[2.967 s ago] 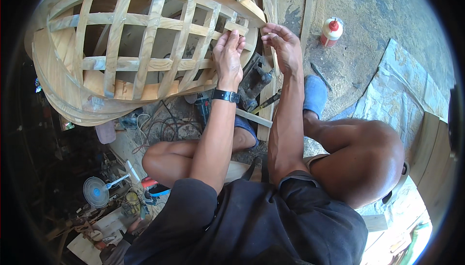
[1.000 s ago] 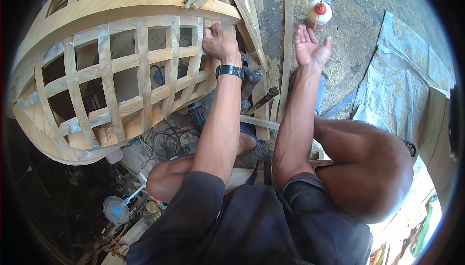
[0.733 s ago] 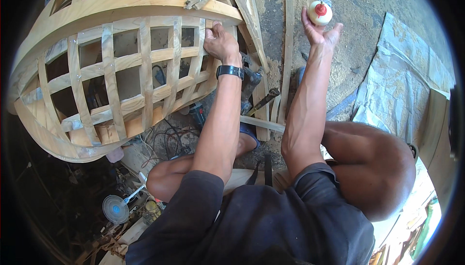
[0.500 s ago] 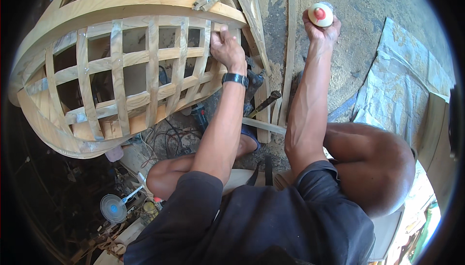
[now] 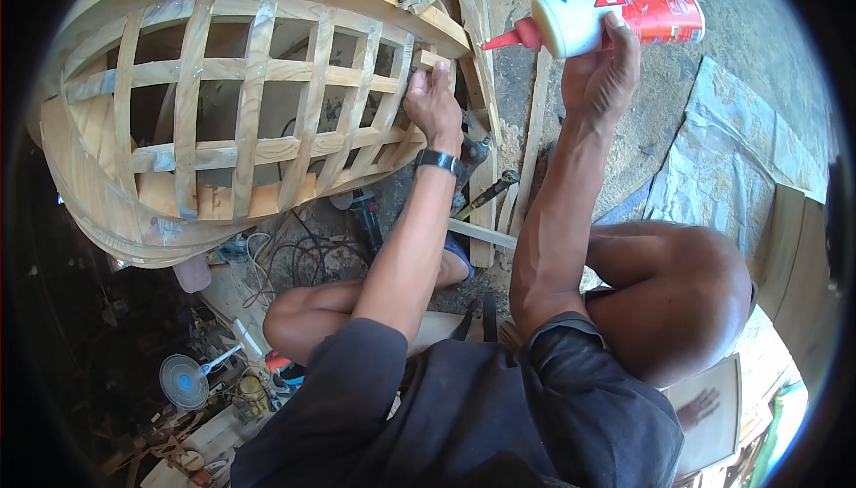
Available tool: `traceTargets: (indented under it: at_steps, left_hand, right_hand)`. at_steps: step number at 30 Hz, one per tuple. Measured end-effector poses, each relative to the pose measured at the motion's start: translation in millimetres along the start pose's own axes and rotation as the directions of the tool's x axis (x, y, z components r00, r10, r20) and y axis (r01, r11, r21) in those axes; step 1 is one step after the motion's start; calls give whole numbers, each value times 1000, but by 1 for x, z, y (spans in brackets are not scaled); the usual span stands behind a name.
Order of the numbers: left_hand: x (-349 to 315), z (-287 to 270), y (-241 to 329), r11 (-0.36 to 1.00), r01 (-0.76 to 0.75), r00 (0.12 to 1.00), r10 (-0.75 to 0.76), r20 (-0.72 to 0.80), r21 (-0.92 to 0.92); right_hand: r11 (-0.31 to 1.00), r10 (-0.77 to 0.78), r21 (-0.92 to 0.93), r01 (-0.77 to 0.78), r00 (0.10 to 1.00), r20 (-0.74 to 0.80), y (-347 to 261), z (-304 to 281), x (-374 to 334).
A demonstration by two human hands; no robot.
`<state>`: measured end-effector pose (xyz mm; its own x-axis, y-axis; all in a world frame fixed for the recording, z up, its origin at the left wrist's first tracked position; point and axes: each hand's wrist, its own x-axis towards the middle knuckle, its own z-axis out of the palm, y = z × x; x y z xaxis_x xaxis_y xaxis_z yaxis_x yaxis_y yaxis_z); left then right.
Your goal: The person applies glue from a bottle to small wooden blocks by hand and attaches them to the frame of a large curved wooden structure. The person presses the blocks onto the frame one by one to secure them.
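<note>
The lattice looks mostly assembled; your left hand pinches a wood block; your right hand grips the glue bottle, nozzle not yet there.

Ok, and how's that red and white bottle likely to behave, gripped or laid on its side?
Laid down, the bottle would probably roll, since its body is round. Its smooth-looking surface may feel slippery. It's likely not too heavy, as the right hand holds it up alone.

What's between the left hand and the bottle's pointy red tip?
In the head view, the end of the slatted wooden frame and a long wooden strip show between the left hand and the red nozzle.
</note>
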<state>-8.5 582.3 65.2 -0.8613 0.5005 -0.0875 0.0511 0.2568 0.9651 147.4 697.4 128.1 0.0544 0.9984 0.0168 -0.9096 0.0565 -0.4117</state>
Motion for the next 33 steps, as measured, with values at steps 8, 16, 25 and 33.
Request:
traceTargets:
  at_steps: [8,16,25,33]
  left_hand:
    - [29,40,-16,981,-104,942,149,-302,162]
    - [37,33,-30,911,-217,890,333,-313,351]
    - [29,46,-16,952,-233,891,291,-349,198]
    - [35,41,-17,981,-160,903,190,-385,110]
  right_hand:
    - [995,-73,-70,72,997,-19,0,-19,-4]
    - [993,-17,-114,4,993,-117,0,-32,-30]
    - [991,33,-118,-58,978,-204,2,-54,-35]
    - [988,19,-144,-55,971,-239,-5,-66,-34]
